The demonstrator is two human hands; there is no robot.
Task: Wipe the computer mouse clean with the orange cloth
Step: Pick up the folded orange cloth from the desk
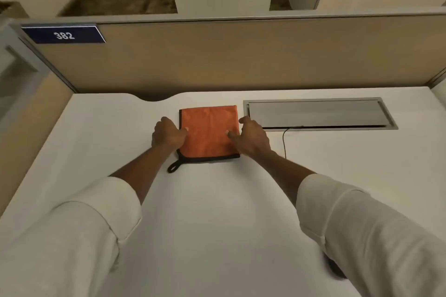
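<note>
The orange cloth (pixel 208 134), folded square with a black border and a black loop at its near left corner, lies flat on the white desk (pixel 217 212). My left hand (pixel 167 134) grips its left edge with the thumb on top. My right hand (pixel 253 137) grips its right edge, a fingertip pressing on the orange surface. A dark rounded shape, probably the computer mouse (pixel 334 269), peeks out from under my right sleeve at the near right; most of it is hidden. A thin black cable (pixel 284 142) runs from the hatch toward it.
A grey metal cable hatch (pixel 318 114) is set into the desk just right of the cloth. A tan partition (pixel 241 55) with a blue "382" sign (pixel 64 35) walls off the far edge. A side panel stands on the left.
</note>
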